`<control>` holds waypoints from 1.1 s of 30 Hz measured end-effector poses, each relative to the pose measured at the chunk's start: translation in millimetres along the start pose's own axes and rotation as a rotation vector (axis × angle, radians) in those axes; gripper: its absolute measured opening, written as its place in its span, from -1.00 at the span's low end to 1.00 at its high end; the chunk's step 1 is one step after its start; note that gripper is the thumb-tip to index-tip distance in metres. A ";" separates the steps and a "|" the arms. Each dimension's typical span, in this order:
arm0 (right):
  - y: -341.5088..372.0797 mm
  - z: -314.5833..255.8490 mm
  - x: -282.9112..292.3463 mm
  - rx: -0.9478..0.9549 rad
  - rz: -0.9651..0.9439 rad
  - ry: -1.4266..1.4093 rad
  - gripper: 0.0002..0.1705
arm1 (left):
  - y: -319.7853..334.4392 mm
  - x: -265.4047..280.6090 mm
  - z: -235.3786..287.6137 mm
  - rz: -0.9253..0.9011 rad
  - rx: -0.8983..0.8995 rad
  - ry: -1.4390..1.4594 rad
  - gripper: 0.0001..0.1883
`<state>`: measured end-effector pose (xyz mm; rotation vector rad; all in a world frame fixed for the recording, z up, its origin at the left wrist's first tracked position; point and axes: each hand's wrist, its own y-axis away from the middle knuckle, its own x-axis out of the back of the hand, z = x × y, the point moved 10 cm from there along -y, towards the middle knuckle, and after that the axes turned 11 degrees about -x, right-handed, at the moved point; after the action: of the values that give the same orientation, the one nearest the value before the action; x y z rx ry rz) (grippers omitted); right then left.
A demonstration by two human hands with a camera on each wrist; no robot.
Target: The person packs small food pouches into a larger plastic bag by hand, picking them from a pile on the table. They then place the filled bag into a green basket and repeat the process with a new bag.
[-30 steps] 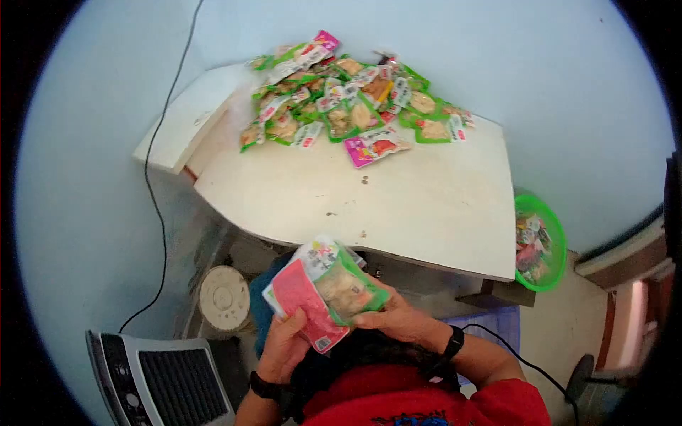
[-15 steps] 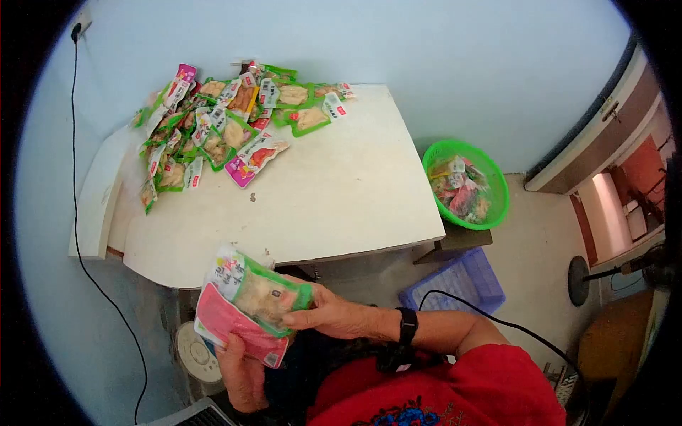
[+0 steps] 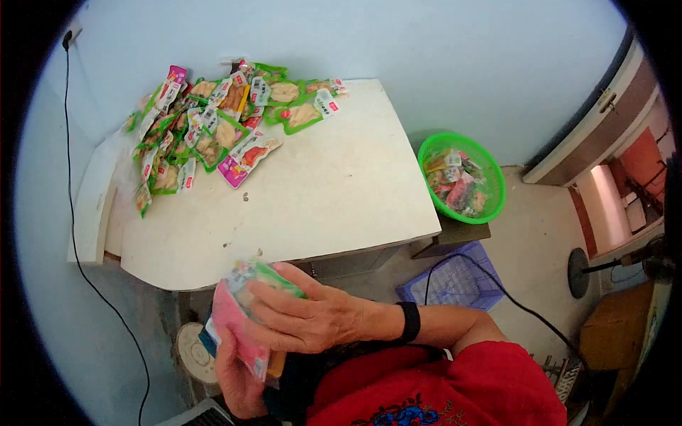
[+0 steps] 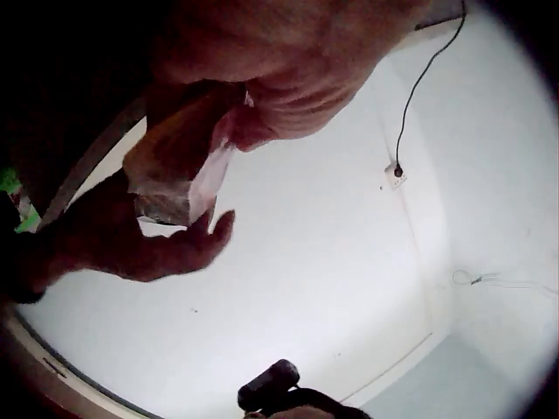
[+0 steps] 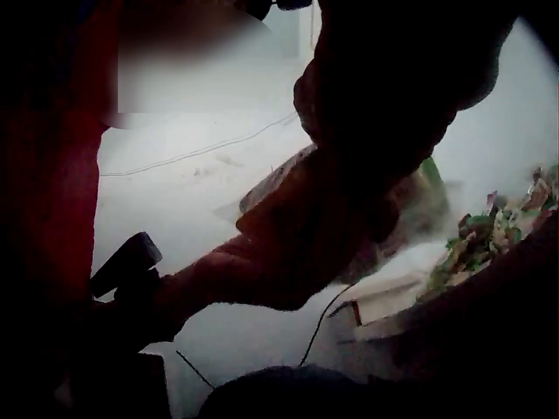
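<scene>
In the head view both hands meet at a small stack of food packets below the table's front edge. My left hand (image 3: 238, 380) grips the lower left side of a pink packet (image 3: 239, 323), thumb over its face. A green-edged clear packet (image 3: 273, 275) lies against it, partly covered by my right hand (image 3: 316, 316), whose fingers reach across the front and grip the stack. An orange-yellow edge (image 3: 275, 366) shows beneath the pink packet. Both wrist views are dark; the packets (image 4: 170, 166) appear between the two hands in the left one.
A heap of sealed food packets (image 3: 227, 135) covers the back left of the white table (image 3: 334, 192). A green basket (image 3: 499, 195) of packets stands on a low stool at the right. Below it are a blue crate (image 3: 455, 280) and a black cable (image 3: 526, 312).
The head view has swung right. My right hand has moved from the right edge of the green-edged packet to across the stack's front, and the orange-yellow edge has come into view.
</scene>
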<state>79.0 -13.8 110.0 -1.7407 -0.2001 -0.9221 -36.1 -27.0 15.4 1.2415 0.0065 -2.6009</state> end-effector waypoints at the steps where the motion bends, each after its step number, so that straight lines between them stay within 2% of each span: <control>1: -2.6 -0.4 0.2 -0.021 -0.007 0.050 -0.56 | 1.6 9.8 -2.6 -0.007 0.038 -0.032 -0.40; 2: -6.1 -1.8 0.8 -0.020 -0.006 0.057 -0.58 | 3.0 15.0 -5.9 -0.015 0.077 -0.063 -0.39; 5: -13.0 -2.8 -2.7 -0.031 0.001 0.050 -0.62 | 4.2 11.7 -1.7 0.043 0.023 -0.069 -0.30; 8: -6.8 2.8 -8.8 -0.027 0.030 -0.015 -0.65 | 2.5 6.3 -1.4 0.012 0.057 -0.019 -0.31; 11: 1.4 9.9 -8.3 0.006 0.067 -0.051 -0.65 | 1.4 2.0 -4.4 -0.053 0.059 -0.116 -0.29; 14: 8.9 15.4 -9.0 -0.016 0.090 -0.080 -0.66 | -1.1 14.2 -11.2 -0.024 0.098 -0.190 -0.30; 16: 9.1 21.6 -3.8 -0.048 0.115 -0.123 -0.67 | -6.0 5.2 -7.2 -0.024 0.036 -0.130 -0.31; 19: 8.3 52.7 6.9 -0.182 0.138 -0.355 -0.64 | -5.0 -9.9 -0.7 0.020 -0.051 0.042 -0.30; 20: 9.8 68.9 14.6 -0.227 0.200 -0.394 -0.63 | -5.2 -16.8 2.7 0.040 -0.081 0.114 -0.29; 22: 4.3 110.1 30.1 -0.470 0.247 -0.551 -0.55 | -16.7 -11.4 -0.3 -0.225 -0.050 -0.138 -0.29; 23: 5.1 137.2 33.8 -0.639 0.263 -0.700 -0.57 | -19.0 -8.5 -6.7 -0.362 -0.033 -0.264 -0.29; 24: 9.3 163.2 36.7 -0.811 0.309 -0.870 -0.59 | -24.9 5.5 -1.0 -0.189 -0.137 -0.497 -0.33; 25: 15.9 186.2 39.6 -0.972 0.385 -1.035 -0.60 | -30.5 6.2 2.0 -0.215 -0.208 -0.613 -0.36; 27: 30.3 231.9 68.8 -1.209 0.431 -0.874 -0.58 | -41.4 9.1 7.2 -0.259 -0.356 -0.838 -0.43; 28: 67.5 278.9 66.6 -1.367 0.553 -0.732 -0.64 | -45.5 4.1 10.3 -0.243 -0.399 -0.881 -0.53; 29: 51.3 282.7 86.6 -1.232 0.634 -0.987 -0.65 | -49.4 1.1 11.0 -0.258 -0.431 -0.939 -0.55; 30: 55.7 305.8 97.7 -1.125 0.745 -1.082 -0.62 | -54.6 -0.7 12.2 -0.274 -0.465 -0.996 -0.56; 33: 111.4 373.8 125.1 -1.284 0.901 -0.890 -0.63 | -69.9 -12.3 10.6 -0.276 -0.536 -1.051 -0.61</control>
<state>405.1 231.6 75.3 -2.8823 0.7329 0.6425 -53.1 42.2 24.1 -0.3654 0.6469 -2.8476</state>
